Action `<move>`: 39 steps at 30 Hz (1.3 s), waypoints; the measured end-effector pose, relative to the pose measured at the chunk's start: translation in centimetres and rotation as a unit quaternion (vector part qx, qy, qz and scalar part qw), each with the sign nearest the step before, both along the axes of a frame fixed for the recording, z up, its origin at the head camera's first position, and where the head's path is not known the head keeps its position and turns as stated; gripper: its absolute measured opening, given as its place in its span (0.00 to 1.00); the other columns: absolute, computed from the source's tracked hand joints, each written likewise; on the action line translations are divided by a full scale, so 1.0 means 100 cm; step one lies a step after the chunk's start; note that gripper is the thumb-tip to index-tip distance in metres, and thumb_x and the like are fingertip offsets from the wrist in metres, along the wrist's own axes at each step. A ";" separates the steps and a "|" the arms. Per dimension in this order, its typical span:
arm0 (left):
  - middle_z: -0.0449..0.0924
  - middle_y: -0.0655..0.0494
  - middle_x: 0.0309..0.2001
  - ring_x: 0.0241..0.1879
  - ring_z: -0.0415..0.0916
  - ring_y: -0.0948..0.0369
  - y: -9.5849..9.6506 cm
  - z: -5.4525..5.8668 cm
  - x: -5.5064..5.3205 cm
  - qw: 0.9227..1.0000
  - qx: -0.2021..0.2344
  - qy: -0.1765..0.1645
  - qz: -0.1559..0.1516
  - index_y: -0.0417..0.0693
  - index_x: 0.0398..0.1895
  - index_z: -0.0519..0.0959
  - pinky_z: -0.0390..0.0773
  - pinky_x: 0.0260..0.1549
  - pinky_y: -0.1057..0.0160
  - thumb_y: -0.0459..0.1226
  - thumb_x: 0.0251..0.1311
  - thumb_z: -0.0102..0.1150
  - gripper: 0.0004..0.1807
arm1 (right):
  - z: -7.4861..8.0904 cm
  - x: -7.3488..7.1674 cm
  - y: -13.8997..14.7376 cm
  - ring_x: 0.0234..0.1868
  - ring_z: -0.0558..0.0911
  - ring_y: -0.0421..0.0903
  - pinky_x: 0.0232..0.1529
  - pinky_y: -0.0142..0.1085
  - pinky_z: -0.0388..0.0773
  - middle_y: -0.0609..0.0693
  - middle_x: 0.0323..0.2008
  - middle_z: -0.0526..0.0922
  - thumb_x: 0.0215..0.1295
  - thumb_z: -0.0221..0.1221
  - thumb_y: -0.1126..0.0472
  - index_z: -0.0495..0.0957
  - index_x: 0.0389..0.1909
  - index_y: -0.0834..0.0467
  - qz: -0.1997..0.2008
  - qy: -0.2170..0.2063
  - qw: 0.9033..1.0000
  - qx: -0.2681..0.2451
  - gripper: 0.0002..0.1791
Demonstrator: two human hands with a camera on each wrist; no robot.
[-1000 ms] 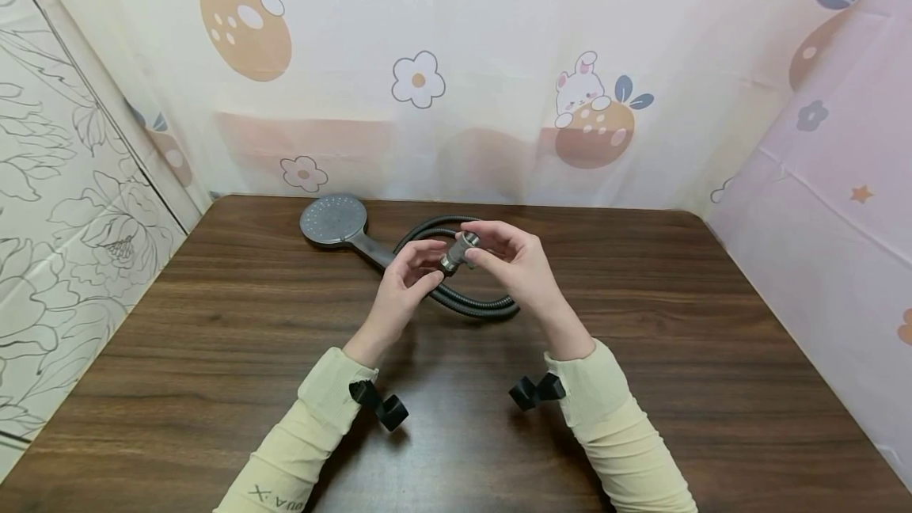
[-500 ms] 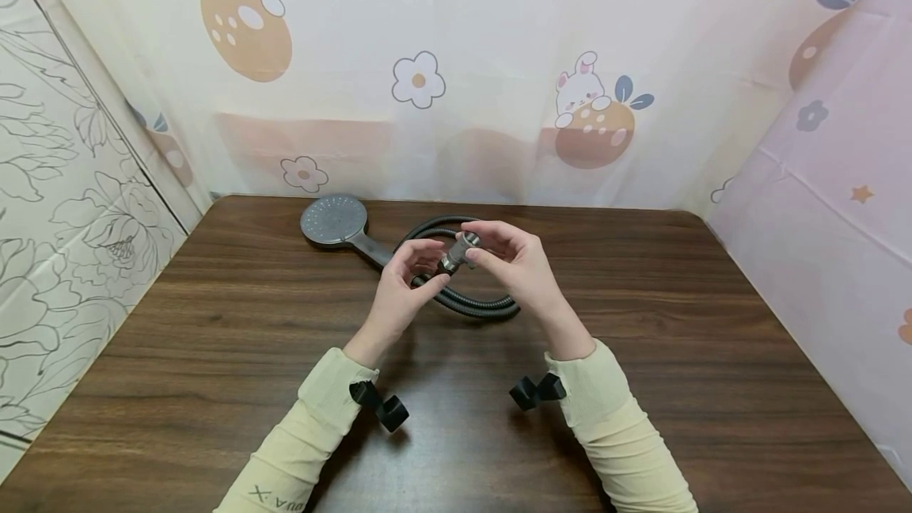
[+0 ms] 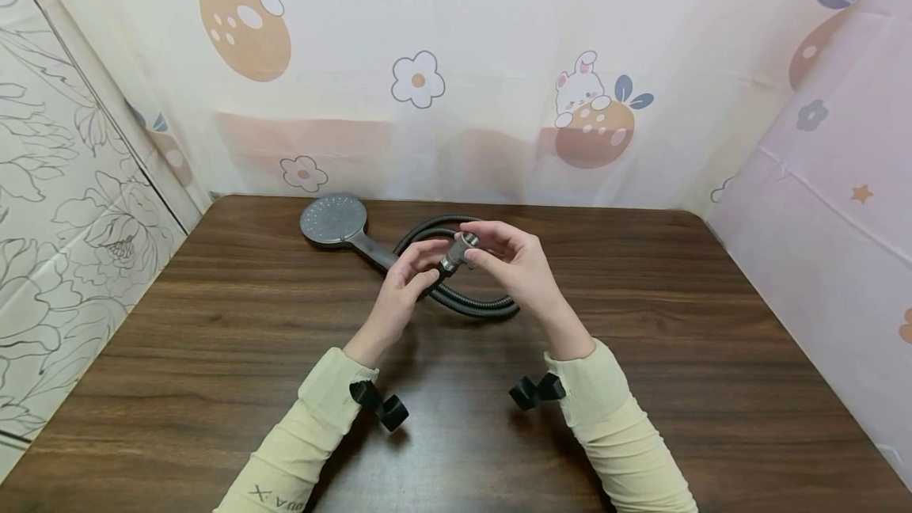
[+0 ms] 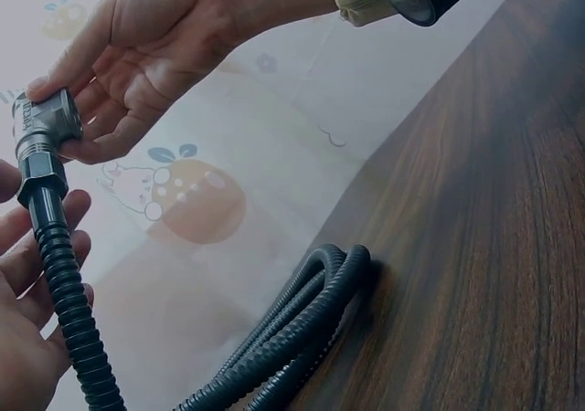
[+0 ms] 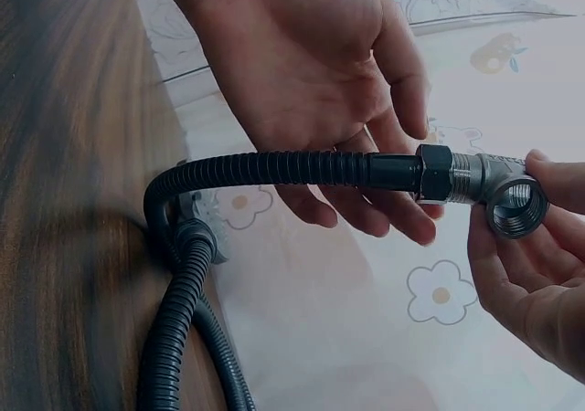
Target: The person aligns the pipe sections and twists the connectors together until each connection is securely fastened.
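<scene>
My right hand [image 3: 516, 264] pinches a grey metal T-shaped pipe fitting [image 5: 501, 187] between thumb and fingers. In the right wrist view, one threaded opening of the fitting faces the camera. The dark hex nut [image 5: 435, 172] of a ribbed black shower hose [image 5: 274, 168] sits on the fitting's threaded end, with some threads showing. Around the nut, my left hand [image 3: 399, 291] has its fingers loosely bent and spread behind the hose end; its thumb tip stands apart from the nut. Past my left hand lies a dark grey shower head [image 3: 333, 220], face up on the table.
The rest of the hose [image 3: 470, 307] lies coiled on the brown wooden table [image 3: 641, 323], behind and below my hands. A patterned curtain [image 3: 484, 101] hangs along the table's far edge, with a pinkish cloth [image 3: 812, 180] at the right.
My left thumb and fingers have shifted around the nut, the thumb first closing toward it, then drawing back down-left, so more of the hose end shows. My right hand has stayed in place.
</scene>
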State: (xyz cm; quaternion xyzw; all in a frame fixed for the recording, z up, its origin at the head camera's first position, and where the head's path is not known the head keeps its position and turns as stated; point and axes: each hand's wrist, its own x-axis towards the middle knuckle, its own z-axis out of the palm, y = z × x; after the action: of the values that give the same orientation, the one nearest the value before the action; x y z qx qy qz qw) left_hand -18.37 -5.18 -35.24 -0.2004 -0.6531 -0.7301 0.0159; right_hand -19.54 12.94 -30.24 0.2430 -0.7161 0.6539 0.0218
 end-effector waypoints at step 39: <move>0.75 0.35 0.44 0.40 0.70 0.64 0.004 0.023 0.015 0.997 -0.022 0.019 0.073 0.31 0.49 0.68 0.67 0.46 0.56 0.24 0.53 0.57 0.19 | 0.003 0.001 0.000 0.47 0.79 0.42 0.41 0.34 0.77 0.56 0.46 0.80 0.58 0.59 0.68 0.74 0.50 0.65 0.000 0.003 1.000 0.001 0.18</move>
State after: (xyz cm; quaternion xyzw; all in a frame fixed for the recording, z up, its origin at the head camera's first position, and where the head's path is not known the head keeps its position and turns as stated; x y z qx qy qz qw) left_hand -16.87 -4.76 -32.92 -0.1660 -0.6813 -0.7087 0.0770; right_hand -19.39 12.98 -29.93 0.2456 -0.7169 0.6521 0.0236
